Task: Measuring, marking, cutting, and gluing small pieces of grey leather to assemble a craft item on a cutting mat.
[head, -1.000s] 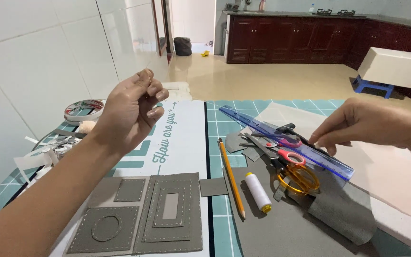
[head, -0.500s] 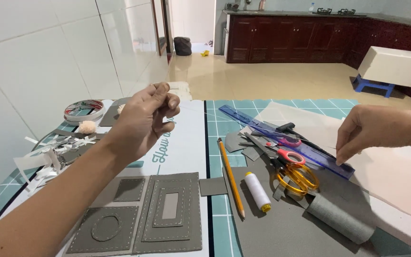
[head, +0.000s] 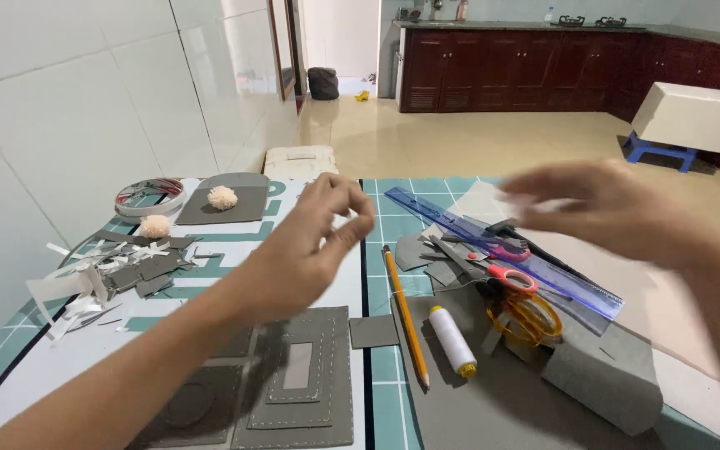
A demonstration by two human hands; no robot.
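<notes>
Head view: both hands' pinched fingers hover, grasp unclear, above pencil (head: 406, 312), thread spool (head: 452, 340), scissors (head: 510, 279), ruler (head: 502, 250).

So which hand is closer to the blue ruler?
Right. The right hand hovers just above the blue ruler, while the left hand is off to its left, over the white mat.
</notes>
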